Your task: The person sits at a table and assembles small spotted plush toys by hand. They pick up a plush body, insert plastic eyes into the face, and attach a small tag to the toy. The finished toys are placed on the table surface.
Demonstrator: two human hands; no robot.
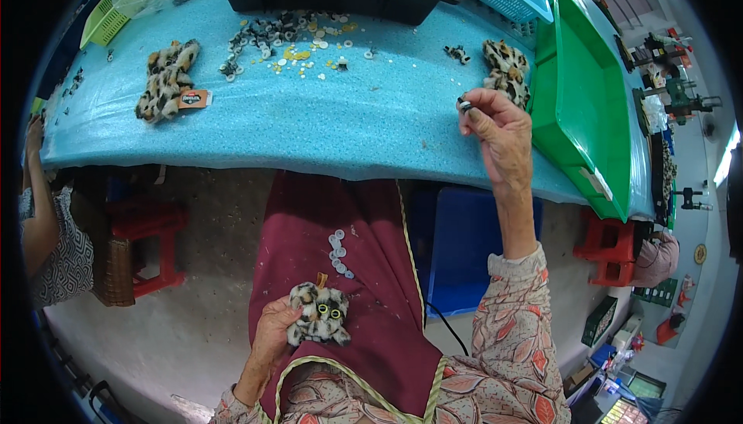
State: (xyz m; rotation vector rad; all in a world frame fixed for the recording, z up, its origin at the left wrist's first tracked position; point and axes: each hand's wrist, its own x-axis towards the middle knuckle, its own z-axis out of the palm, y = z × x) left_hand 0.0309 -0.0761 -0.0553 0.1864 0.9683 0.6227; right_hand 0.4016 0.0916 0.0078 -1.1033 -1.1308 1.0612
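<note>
The small, spotted plush toy with yellow-ringed eyes (317,317), probably light and soft, lay over my maroon cloth apron (375,284), best held at its side, where my left grip (272,323) pinched; my right grip (503,136) pinched a tiny black-and-white piece (465,105) above the blue-covered bench (309,126).

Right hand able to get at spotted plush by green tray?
Likely yes: the right hand is close to the spotted plush, nothing visibly between, though it pinches a small black-and-white part.
</note>
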